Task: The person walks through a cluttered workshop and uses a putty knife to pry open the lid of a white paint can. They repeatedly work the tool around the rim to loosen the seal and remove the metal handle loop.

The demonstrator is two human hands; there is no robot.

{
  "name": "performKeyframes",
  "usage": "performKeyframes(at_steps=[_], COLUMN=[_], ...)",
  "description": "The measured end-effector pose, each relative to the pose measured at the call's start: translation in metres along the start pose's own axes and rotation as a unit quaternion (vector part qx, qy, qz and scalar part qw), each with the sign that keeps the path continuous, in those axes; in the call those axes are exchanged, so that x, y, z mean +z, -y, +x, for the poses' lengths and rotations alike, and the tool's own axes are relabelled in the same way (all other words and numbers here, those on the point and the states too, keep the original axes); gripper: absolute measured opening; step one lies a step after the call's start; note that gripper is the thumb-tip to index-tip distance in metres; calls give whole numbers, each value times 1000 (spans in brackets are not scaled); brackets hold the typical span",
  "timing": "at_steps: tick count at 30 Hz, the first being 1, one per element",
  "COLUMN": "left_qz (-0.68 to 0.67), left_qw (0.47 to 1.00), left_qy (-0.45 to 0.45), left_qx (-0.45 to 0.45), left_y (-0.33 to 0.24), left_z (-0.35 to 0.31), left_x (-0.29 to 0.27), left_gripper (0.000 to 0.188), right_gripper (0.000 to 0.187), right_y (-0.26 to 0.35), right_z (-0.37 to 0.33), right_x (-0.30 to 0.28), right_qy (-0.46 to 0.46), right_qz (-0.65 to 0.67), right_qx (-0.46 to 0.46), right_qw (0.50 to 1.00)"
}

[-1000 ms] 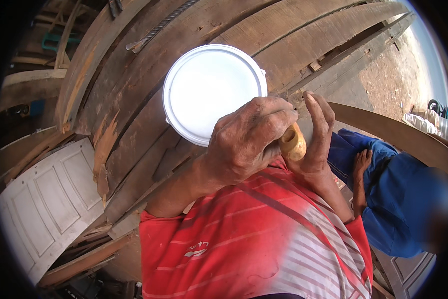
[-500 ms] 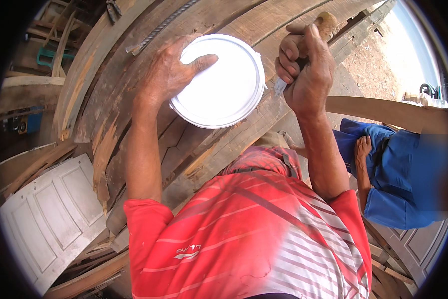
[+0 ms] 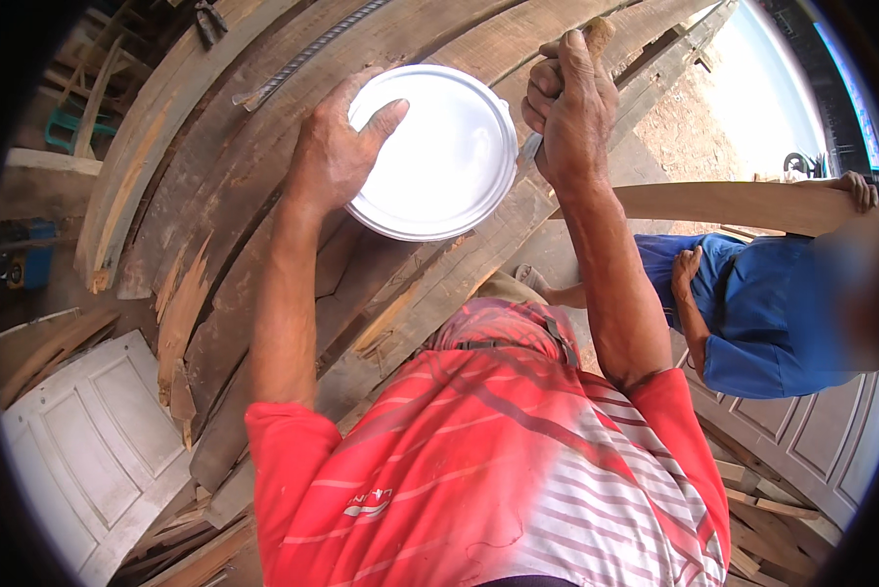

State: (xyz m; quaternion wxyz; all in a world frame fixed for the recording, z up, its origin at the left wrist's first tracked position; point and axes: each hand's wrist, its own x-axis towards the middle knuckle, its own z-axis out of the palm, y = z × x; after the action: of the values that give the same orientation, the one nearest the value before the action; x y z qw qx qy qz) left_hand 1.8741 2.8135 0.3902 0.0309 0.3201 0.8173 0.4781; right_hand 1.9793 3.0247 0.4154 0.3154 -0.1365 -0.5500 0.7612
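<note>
A round white tin lid (image 3: 444, 157) faces me, lying on a stack of wooden planks (image 3: 253, 117). My left hand (image 3: 334, 152) lies flat on the lid's left rim, fingers spread over it. My right hand (image 3: 564, 112) is closed around a wooden-handled tool (image 3: 596, 34) whose metal tip (image 3: 530, 149) touches the lid's right rim. I wear a red striped shirt (image 3: 478, 470).
A person in a blue shirt (image 3: 762, 313) sits at the right, one hand on a curved plank (image 3: 743, 205). White panelled doors lie at the lower left (image 3: 87, 450) and lower right (image 3: 811, 440). Wood offcuts lie around.
My hands have parted: the left moved onto the lid's left rim and spread, the right swung to the lid's right rim with the tool. The view shifted slightly.
</note>
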Motion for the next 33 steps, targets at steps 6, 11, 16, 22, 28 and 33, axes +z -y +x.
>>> performKeyframes(at_steps=[6, 11, 16, 22, 28, 33], left_qz=[72, 107, 114, 96, 98, 90], left_qw=[989, 963, 955, 961, 960, 962], left_qy=[-56, 22, 91, 67, 64, 60], left_qx=[119, 247, 257, 250, 254, 251], left_y=[9, 3, 13, 14, 14, 16], left_z=[-14, -35, -55, -58, -58, -58], left_x=[4, -11, -15, -8, -8, -6], left_gripper=[71, 93, 94, 91, 87, 89], right_gripper=[43, 46, 46, 40, 40, 42], right_y=[2, -1, -3, -7, -7, -3], right_z=[-4, -3, -2, 1, -8, -13], right_x=[5, 7, 6, 1, 16, 15], right_qy=[-16, -18, -37, -103, -150, -170], right_qz=[-35, -72, -93, -135, -157, -173], right_qx=[-1, -26, -10, -10, -59, -52], right_qw=[999, 997, 995, 985, 974, 969])
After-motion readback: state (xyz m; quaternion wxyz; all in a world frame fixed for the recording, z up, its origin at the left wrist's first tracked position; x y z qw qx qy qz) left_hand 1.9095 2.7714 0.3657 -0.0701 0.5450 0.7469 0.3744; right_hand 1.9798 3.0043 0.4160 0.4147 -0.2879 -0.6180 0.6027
